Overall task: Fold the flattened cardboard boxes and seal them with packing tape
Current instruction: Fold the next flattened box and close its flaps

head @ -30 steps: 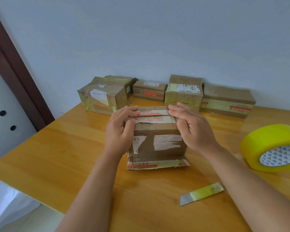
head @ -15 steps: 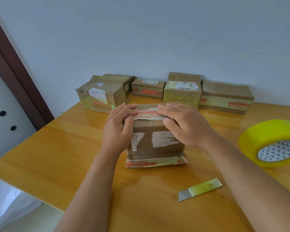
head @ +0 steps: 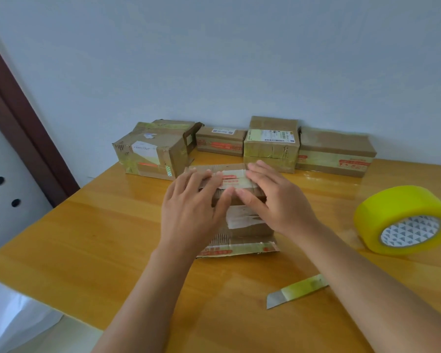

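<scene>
My left hand (head: 191,212) lies flat over the top left of the box (head: 242,222) I am working on, fingers straight and pressing the folded flaps down, thumb reaching across the front edge. My right hand (head: 278,200) does the same on the top right, fingers spread and relaxed, its thumb almost meeting the left one at the middle; neither hand is curled around anything. The box stands upright on the wooden counter (head: 87,238) directly in front of me, with one bottom flap sticking out toward me along the counter. Near my right forearm lies a small cutter blade (head: 297,291) with a yellowish wrap. Farther right, the big yellow roll of packing tape (head: 402,220) rests tilted on the counter, well apart from the box. Along the back, against the pale wall (head: 214,59), sit four more taped boxes (head: 270,146) in a row.
</scene>
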A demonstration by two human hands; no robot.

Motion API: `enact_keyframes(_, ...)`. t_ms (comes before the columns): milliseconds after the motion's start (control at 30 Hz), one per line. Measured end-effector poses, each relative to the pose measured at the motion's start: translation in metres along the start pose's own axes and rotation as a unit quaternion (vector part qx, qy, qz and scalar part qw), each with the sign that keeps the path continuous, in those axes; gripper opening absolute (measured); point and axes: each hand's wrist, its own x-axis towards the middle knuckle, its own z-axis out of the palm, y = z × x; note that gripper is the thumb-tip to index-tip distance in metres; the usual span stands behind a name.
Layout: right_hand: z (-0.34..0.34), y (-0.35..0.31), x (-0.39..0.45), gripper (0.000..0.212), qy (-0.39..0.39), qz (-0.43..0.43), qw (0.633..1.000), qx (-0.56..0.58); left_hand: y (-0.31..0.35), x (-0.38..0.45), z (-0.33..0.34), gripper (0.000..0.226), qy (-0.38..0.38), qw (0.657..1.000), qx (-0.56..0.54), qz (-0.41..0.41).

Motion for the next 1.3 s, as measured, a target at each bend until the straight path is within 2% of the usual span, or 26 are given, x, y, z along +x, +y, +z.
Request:
enact_keyframes(67,0.0,-0.002,-0.006,0.08,0.038,0.019,0.999,-0.028,0.006,-0.002,-0.006,0.063,-0.046,0.998,0.005,-0.034)
enact_keyframes(200,-0.002,-0.011,-0.016,0.08,0.058,0.059,0.996,-0.016,0.016,-0.002,-0.015,0.071,-0.136,0.989,-0.012,-0.061)
enact_keyframes(367,-0.001,-0.029,-0.022,0.078,0.082,0.133,0.985,0.077,0.013,0.001,-0.018,0.084,-0.166,0.983,-0.029,-0.068)
enact_keyframes(433,-0.006,-0.037,-0.022,0.07,0.086,0.157,0.977,0.112,0.014,0.002,-0.02,0.083,-0.177,0.981,-0.036,-0.074)
enact_keyframes(500,-0.016,-0.042,-0.021,0.063,0.058,0.166,0.978,0.116,0.016,0.004,-0.022,0.077,-0.189,0.978,-0.048,-0.078)
enact_keyframes(600,-0.042,-0.036,-0.023,0.063,-0.032,0.153,0.988,0.015,0.013,0.006,-0.021,0.07,-0.202,0.974,-0.063,-0.082)
enact_keyframes(700,-0.08,-0.014,-0.034,0.057,-0.071,0.133,0.984,-0.099,0.011,0.007,-0.016,0.064,-0.198,0.974,-0.071,-0.089)
enact_keyframes(800,-0.111,0.02,-0.051,0.054,-0.095,0.14,0.958,-0.233,0.014,0.01,-0.013,0.063,-0.201,0.973,-0.076,-0.08)
enact_keyframes(867,-0.123,0.042,-0.062,0.057,-0.115,0.179,0.931,-0.295,0.019,0.013,-0.011,0.063,-0.197,0.975,-0.078,-0.062)
enact_keyframes(1000,-0.133,0.067,-0.078,0.055,-0.132,0.251,0.912,-0.295,0.029,0.014,-0.01,0.06,-0.198,0.973,-0.096,-0.065)
enact_keyframes(1133,-0.142,0.072,-0.083,0.052,-0.111,0.238,0.92,-0.292,0.035,0.011,-0.007,0.057,-0.177,0.973,-0.114,-0.091)
enact_keyframes(1300,-0.145,0.08,-0.084,0.054,-0.114,0.221,0.924,-0.292,0.03,0.013,0.006,0.061,-0.137,0.98,-0.121,-0.076)
